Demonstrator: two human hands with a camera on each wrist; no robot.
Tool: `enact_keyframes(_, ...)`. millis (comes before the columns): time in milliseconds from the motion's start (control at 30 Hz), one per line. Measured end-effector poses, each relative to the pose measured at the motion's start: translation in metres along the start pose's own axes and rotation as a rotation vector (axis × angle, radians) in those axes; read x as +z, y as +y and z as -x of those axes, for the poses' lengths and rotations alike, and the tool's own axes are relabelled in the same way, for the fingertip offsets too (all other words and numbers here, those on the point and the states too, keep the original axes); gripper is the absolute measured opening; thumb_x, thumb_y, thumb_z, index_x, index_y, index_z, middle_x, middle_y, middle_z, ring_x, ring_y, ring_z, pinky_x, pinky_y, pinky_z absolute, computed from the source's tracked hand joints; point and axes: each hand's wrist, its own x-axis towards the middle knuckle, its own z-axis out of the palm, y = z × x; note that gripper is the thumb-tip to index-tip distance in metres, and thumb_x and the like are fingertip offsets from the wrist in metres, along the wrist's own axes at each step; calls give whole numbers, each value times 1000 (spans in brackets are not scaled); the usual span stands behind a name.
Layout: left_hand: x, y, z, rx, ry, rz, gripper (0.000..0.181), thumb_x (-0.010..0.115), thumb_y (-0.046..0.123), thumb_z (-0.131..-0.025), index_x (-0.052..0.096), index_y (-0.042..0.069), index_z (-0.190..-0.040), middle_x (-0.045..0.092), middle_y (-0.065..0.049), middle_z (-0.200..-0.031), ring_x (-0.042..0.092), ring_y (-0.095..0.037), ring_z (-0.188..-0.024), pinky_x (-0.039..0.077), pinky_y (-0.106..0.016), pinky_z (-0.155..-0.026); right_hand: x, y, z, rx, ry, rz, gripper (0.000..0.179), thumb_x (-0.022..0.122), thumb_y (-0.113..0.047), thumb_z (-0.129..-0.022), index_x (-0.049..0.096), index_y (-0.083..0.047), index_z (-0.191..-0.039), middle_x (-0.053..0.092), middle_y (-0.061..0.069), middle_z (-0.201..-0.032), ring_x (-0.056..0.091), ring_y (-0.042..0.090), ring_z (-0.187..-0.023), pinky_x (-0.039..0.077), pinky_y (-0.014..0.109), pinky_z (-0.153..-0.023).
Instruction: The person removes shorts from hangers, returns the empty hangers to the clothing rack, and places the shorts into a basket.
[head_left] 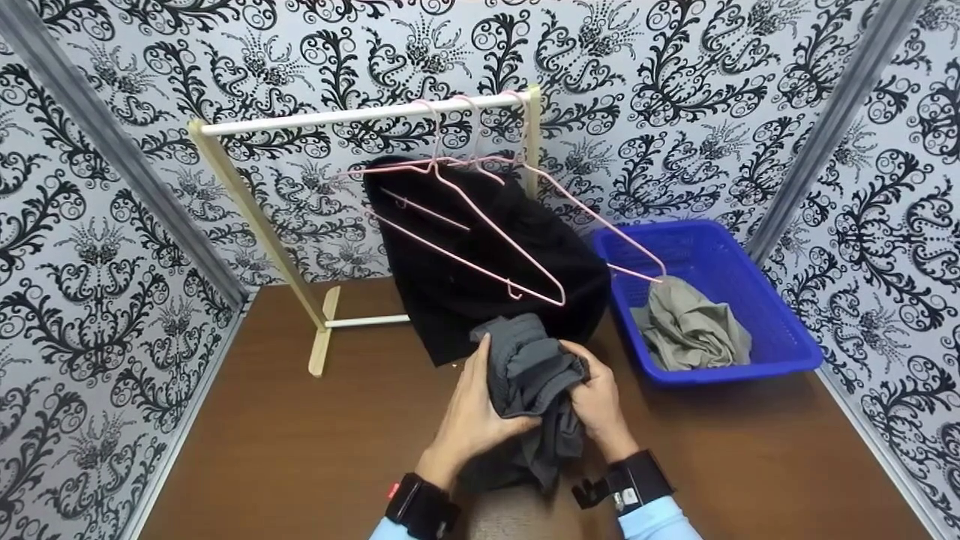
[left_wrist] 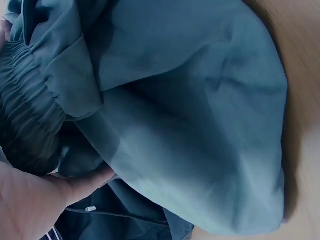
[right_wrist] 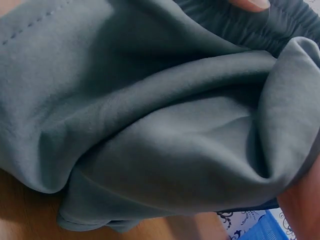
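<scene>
Dark grey pants (head_left: pixel 536 367) with a gathered elastic waistband (left_wrist: pixel 27 100) are bunched up between both hands, above the brown table. My left hand (head_left: pixel 474 409) grips the waistband side, its thumb across the near edge. On the other side my right hand (head_left: pixel 598 397) holds the folded cloth. The left wrist view shows a drawstring (left_wrist: pixel 90 209) with a pale tip under the left thumb. Loose cloth hangs below the hands. In the right wrist view the folds (right_wrist: pixel 165 145) hide most of the right hand.
A rack with a white rod (head_left: pixel 330 116) stands behind the hands. Pink hangers (head_left: pixel 495 225) hang from it, as does a black garment (head_left: pixel 420 277) reaching toward the table (head_left: pixel 300 442). At right, a blue basket (head_left: pixel 780 322) contains a grey-green garment (head_left: pixel 694 326). Patterned walls enclose the table.
</scene>
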Motion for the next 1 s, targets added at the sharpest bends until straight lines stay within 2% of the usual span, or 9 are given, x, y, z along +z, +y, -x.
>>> enact_keyframes(167, 1, 2, 0, 18, 6, -2, 131, 91, 61, -66, 17, 16, -166, 44, -19, -155, 46, -34, -141, 43, -53, -112, -1, 0, 0, -14, 11, 11, 40, 64, 14, -88, 65, 11, -128, 69, 22, -126, 63, 1, -110, 47, 19, -99)
enact_keyframes(400, -4, 5, -3, 56, 5, -31, 132, 86, 70, -66, 18, 18, -166, 38, -13, -159, 40, -31, -145, 40, -52, -114, -9, -6, -4, -49, 55, -4, 39, 65, 16, -87, 65, 13, -126, 73, -4, -115, 65, 3, -106, 50, 19, -95)
enact_keyframes(667, -7, 4, -4, 102, 33, -99, 124, 78, 77, -70, 24, 18, -165, 40, -12, -159, 41, -33, -145, 34, -59, -117, -24, -11, -10, -69, 99, 29, 38, 64, 16, -88, 66, 12, -126, 73, -8, -113, 65, 2, -106, 49, 18, -95)
enact_keyframes(867, -9, 3, -4, 131, 39, -87, 121, 73, 80, -73, 26, 15, -164, 40, -10, -160, 40, -32, -146, 31, -62, -117, -35, -16, -11, -101, 99, 30, 39, 59, 20, -86, 64, 16, -125, 72, -18, -109, 64, 1, -106, 48, 18, -95)
enact_keyframes(1000, -9, 3, -4, 152, 47, -90, 119, 65, 85, -76, 27, 15, -164, 40, -12, -159, 41, -34, -146, 31, -63, -116, -42, -19, -11, -100, 111, 37, 40, 58, 21, -86, 62, 17, -125, 71, -21, -107, 64, 0, -104, 49, 17, -94)
